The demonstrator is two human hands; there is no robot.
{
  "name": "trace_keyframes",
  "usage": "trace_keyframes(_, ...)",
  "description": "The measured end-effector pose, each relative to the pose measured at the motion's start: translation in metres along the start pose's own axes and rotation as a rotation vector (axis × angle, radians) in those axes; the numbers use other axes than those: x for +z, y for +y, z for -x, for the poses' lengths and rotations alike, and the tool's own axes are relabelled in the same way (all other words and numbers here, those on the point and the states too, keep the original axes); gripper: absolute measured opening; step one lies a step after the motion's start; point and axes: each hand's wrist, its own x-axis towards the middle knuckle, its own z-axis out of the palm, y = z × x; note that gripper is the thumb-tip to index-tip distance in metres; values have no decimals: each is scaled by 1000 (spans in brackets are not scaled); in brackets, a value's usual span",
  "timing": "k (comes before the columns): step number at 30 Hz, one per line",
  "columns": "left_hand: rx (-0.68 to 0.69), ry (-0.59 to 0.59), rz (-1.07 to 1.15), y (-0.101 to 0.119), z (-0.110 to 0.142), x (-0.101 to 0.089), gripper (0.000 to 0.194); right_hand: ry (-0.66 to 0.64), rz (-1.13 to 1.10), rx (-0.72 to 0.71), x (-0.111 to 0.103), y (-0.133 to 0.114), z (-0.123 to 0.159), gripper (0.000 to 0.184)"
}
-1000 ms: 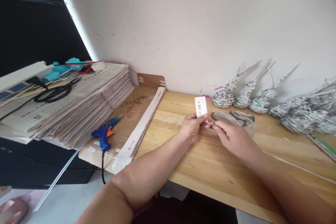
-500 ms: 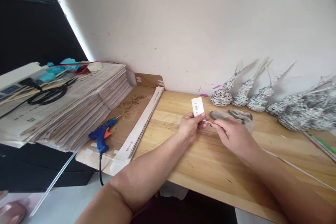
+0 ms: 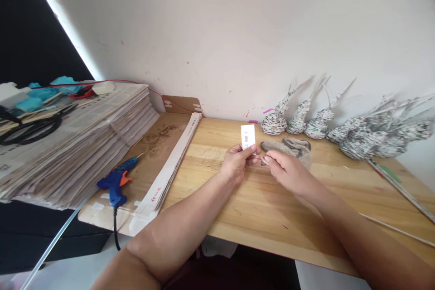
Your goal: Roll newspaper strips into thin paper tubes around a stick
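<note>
My left hand pinches a strip of printed newspaper whose flat upper end sticks up above the thumb. From its lower end the strip runs into a thin twisted tail. That tail lies between the fingertips of my right hand, closed a little to the right. A thin white paper stick shows past my right forearm; whether it is one piece with the strip I cannot tell. Behind my right hand lies a grey-brown knitted glove or pair of gloves.
Several woven newspaper shapes with upright stems stand along the wall. A blue glue gun rests on brown cardboard beside a long bundle of paper strips. Further left is a tall newspaper stack with cables on top.
The view has turned slightly right, so everything sits further left. Both hands keep their hold on the strip, and the right fingers have shifted slightly along its twisted end.
</note>
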Motion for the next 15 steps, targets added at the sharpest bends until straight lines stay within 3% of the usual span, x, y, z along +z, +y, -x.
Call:
trace_keyframes(9, -3, 32, 28, 0, 1, 3, 13, 130, 218, -210, 3, 4, 0, 23)
trace_keyframes(15, 4, 11, -6, 0, 1, 1, 17, 38, 120, -87, 2, 1, 1, 31)
